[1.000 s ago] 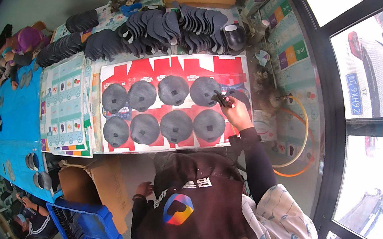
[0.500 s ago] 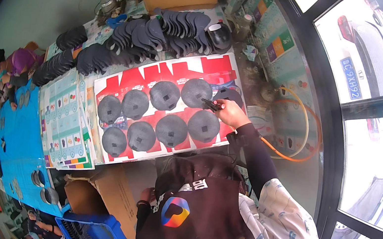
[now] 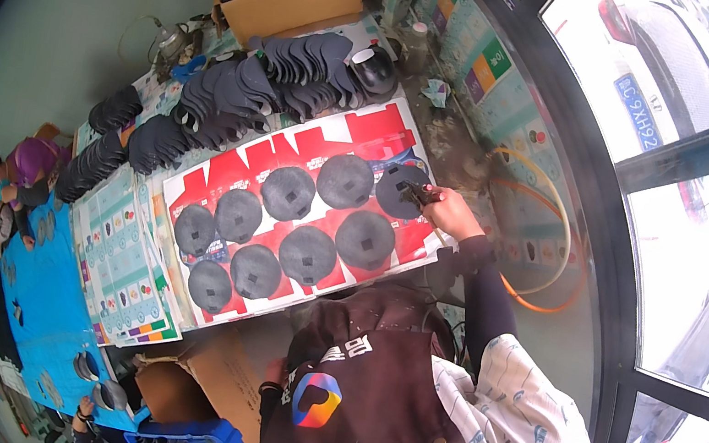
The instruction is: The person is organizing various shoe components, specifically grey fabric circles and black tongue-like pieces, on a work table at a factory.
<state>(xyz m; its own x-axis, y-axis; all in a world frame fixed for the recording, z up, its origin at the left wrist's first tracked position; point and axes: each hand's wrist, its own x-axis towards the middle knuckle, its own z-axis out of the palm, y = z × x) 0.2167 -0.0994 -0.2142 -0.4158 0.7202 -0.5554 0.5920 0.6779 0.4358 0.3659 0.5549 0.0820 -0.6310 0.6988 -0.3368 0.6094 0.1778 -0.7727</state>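
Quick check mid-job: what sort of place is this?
Probably a small workshop: dark round pieces lie in two rows on a red-and-white sheet, stacks of dark curved pieces lie beyond, and the right hand holds a dark tool at one round piece.

the red sheet (image 3: 379, 123) looks like smooth printed card. the round pads (image 3: 308, 256) on it are matt and faintly mottled, whether foam or cloth cannot be told. beyond the red sheet, the stacked curved pieces (image 3: 217, 93) are dull and smooth, the rounded black thing (image 3: 375, 76) is glossy, and the box (image 3: 291, 9) is plain matt cardboard. left of the red sheet lie smooth printed papers (image 3: 119, 254); right of it, the orange hose (image 3: 534, 304) looks like smooth plastic. nearer than it, the brown apron (image 3: 371, 410) is soft matt cloth.
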